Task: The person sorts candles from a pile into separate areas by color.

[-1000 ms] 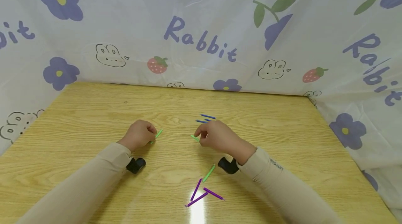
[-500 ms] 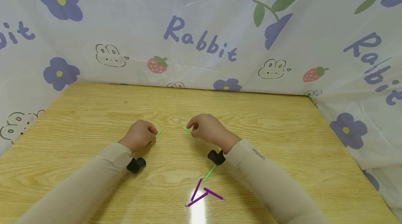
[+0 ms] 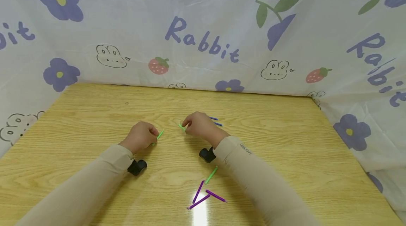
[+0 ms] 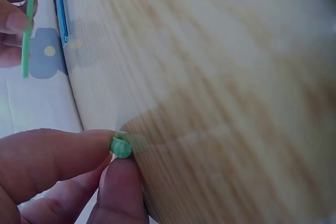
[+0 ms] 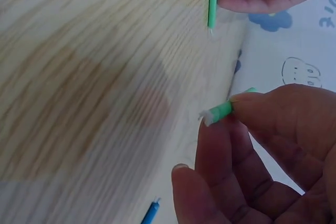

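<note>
My left hand (image 3: 141, 137) pinches a thin green candle (image 3: 160, 134) between thumb and fingertips, low at the tabletop. In the left wrist view that candle's blunt end (image 4: 121, 148) faces the camera. To its right, my right hand (image 3: 201, 126) holds a second green candle (image 5: 218, 113) between thumb and index finger. Its white wick end points out past the fingertips in the right wrist view, and the candle is raised off the wood. A third green candle (image 3: 211, 175) lies on the table nearer the person.
Three purple candles (image 3: 198, 192) lie at the front of the wooden table (image 3: 95, 113), two of them meeting near their ends. Blue candles (image 3: 218, 124) lie behind the right hand, partly hidden by it. A printed cloth (image 3: 136, 18) hangs behind the table.
My right hand has moved left and slightly away from the person with its green candle, toward the left hand. The left hand and its candle have stayed in place.
</note>
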